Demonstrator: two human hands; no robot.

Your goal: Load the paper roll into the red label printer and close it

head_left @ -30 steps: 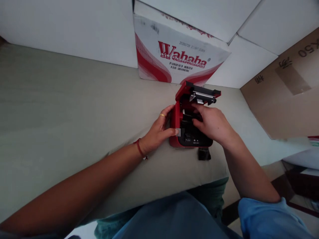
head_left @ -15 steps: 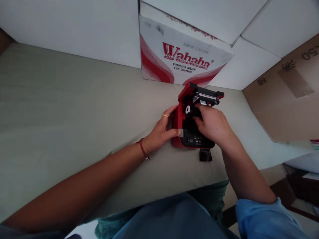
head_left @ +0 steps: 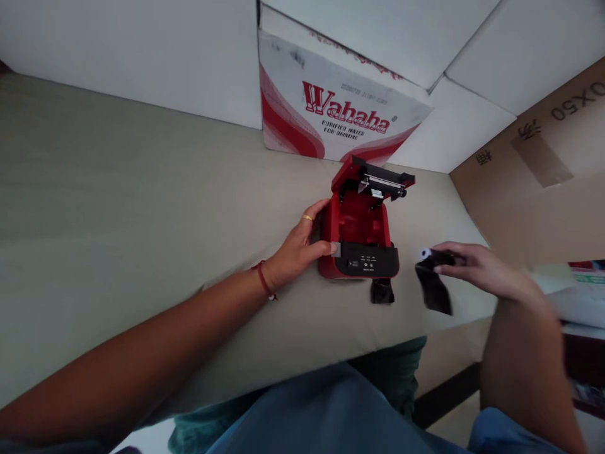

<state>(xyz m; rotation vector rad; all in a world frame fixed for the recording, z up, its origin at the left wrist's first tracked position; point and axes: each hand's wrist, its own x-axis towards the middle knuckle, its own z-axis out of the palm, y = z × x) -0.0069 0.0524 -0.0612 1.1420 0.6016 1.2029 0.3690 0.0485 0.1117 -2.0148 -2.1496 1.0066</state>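
A small red printer [head_left: 362,236] with a black front panel sits on the pale table [head_left: 142,208], its lid standing open and its red bay empty. My left hand [head_left: 302,243] grips the printer's left side, thumb at the front corner. My right hand [head_left: 472,268] is off to the right of the printer, pinching a black roll [head_left: 432,277] with a white core, a black strip hanging from it. A second small black piece [head_left: 382,291] lies on the table just in front of the printer.
A white and red "Wahaha" carton [head_left: 340,107] stands behind the printer against white boxes. A brown cardboard box [head_left: 543,170] leans at the right. The table edge runs near my lap, with floor and a shelf at lower right.
My right hand lifted the black roll out of the printer's bay and carried it right, past the table's front corner. The left hand stayed on the printer.
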